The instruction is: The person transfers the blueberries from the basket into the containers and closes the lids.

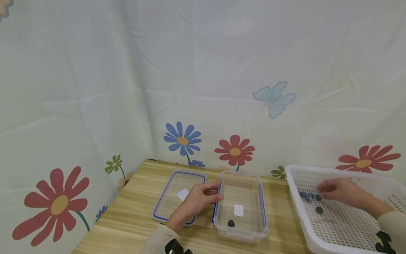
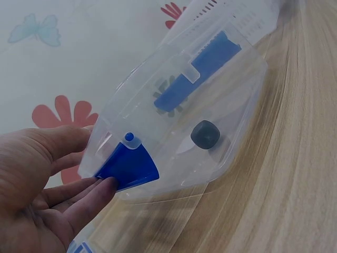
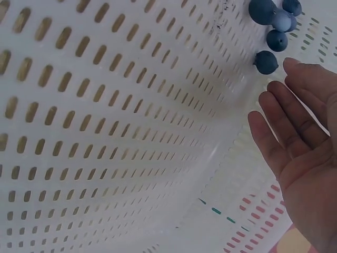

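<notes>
While the left hand point(image 1: 196, 198) is gripping the left edge of a clear rectangular plastic container with blue clips point(image 1: 242, 192), thumb and fingers closing on it by the clip, the right hand point(image 1: 344, 192) is hovering inside a big white perforated plastic basket point(image 1: 298, 208). From where I'm standing, the right fingers are bending loosely and holding nothing, tips sitting just beside a cluster of small, round, dark blue berries point(image 3: 266, 62) (blueberries, I'm guessing). One loose berry point(image 1: 319, 210) is lying a bit nearer the person. Only a single dark berry point(image 1: 231, 223) is sitting in the container, near its front end, so I'm reckoning we're watching an early stage of shifting fruit across. The clear plastic lid with a blue seal point(image 1: 172, 203) is lying on the wood-grain table point(image 1: 127, 211), left of the container, so closing up isn't happening yet. Next move, imo, is calling for a gentle pinch on the nearest berry, nothing squashy, then a lift over the basket's rim.
</notes>
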A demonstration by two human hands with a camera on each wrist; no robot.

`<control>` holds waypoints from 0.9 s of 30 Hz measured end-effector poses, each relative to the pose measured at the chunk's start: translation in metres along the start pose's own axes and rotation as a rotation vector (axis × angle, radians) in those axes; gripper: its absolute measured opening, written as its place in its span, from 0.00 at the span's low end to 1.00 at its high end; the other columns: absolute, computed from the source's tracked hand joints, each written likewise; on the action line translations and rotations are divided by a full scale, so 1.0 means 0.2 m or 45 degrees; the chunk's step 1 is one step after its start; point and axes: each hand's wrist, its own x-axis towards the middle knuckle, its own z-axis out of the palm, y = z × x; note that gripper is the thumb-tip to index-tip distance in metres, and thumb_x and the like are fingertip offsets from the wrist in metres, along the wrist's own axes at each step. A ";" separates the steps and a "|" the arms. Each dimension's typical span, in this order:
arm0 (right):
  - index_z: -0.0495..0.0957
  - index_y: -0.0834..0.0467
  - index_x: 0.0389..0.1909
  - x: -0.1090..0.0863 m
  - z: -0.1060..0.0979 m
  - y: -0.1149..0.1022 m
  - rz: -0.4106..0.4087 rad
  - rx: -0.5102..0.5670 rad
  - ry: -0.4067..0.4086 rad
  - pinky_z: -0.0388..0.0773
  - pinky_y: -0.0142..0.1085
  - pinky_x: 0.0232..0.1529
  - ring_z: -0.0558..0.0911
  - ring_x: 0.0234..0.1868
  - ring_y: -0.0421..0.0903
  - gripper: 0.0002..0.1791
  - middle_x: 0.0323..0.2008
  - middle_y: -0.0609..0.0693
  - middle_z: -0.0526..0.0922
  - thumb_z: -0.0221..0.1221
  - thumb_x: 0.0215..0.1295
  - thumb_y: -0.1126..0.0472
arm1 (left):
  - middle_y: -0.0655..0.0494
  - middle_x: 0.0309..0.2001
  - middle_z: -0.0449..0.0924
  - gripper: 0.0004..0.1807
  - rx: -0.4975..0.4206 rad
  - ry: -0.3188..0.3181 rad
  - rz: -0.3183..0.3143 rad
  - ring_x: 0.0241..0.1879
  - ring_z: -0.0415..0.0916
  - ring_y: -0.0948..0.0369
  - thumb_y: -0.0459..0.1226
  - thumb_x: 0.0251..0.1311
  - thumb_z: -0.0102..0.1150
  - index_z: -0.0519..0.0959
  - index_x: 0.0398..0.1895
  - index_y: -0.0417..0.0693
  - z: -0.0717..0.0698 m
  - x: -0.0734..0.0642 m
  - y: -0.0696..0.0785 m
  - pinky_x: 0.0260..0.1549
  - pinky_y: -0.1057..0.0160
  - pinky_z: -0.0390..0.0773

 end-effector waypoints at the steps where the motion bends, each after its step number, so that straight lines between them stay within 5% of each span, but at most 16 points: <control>1: 0.87 0.67 0.49 0.01 0.00 0.00 -0.004 -0.001 -0.016 0.87 0.50 0.44 0.86 0.43 0.52 0.13 0.42 0.53 0.88 0.71 0.65 0.66 | 0.37 0.61 0.83 0.28 0.001 -0.001 0.000 0.57 0.83 0.48 0.35 0.69 0.71 0.78 0.71 0.37 0.00 0.00 0.00 0.54 0.53 0.84; 15: 0.89 0.64 0.43 0.04 0.03 -0.03 -0.067 -0.129 -0.072 0.85 0.55 0.46 0.85 0.40 0.51 0.09 0.39 0.53 0.89 0.72 0.61 0.70 | 0.38 0.62 0.82 0.28 0.007 -0.004 -0.018 0.56 0.84 0.50 0.37 0.69 0.71 0.78 0.71 0.39 -0.01 0.00 0.02 0.54 0.55 0.84; 27: 0.89 0.64 0.42 0.03 0.01 -0.02 -0.066 -0.142 -0.005 0.86 0.54 0.43 0.85 0.38 0.50 0.09 0.37 0.51 0.88 0.73 0.62 0.67 | 0.42 0.62 0.83 0.29 0.033 -0.003 -0.050 0.56 0.84 0.51 0.38 0.69 0.72 0.79 0.71 0.41 0.00 0.00 0.02 0.54 0.54 0.84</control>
